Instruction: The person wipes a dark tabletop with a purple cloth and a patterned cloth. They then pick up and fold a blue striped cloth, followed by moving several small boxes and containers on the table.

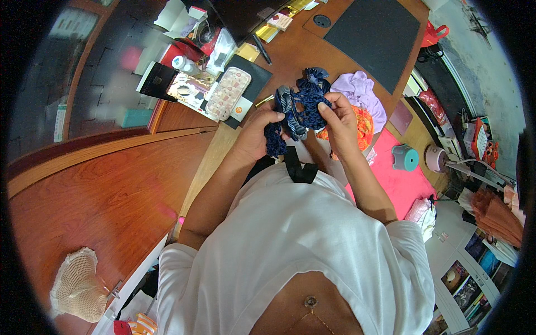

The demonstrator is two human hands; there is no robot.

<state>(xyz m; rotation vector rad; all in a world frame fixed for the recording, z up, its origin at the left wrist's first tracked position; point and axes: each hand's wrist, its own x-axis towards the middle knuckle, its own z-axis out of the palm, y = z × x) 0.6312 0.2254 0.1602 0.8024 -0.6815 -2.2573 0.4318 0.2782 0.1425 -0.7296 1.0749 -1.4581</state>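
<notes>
In front of my chest, both hands grip a navy blue hair accessory (311, 109), a crocheted, net-like piece with a striped ruffled fabric part that resembles a bow. My left hand (259, 128) pinches its left side, thumb on the striped fabric, and a crocheted end hangs below the fingers. A thin gold-coloured strip, perhaps a clip, sticks out beside that thumb. My right hand (341, 123) has the crocheted right side between thumb and fingers. Behind the right hand lie an orange patterned cloth (364, 129) and a crumpled lilac cloth (365, 97) at the desk's edge.
The brown desk (304, 47) bears a black mat (374, 42), a pen (262, 49), a patterned case (229, 93), a white bottle (183, 63) and boxes. A wooden door (111, 184) with a hanging cream hat (81, 285) stands left. On the right is a teal stool (405, 158).
</notes>
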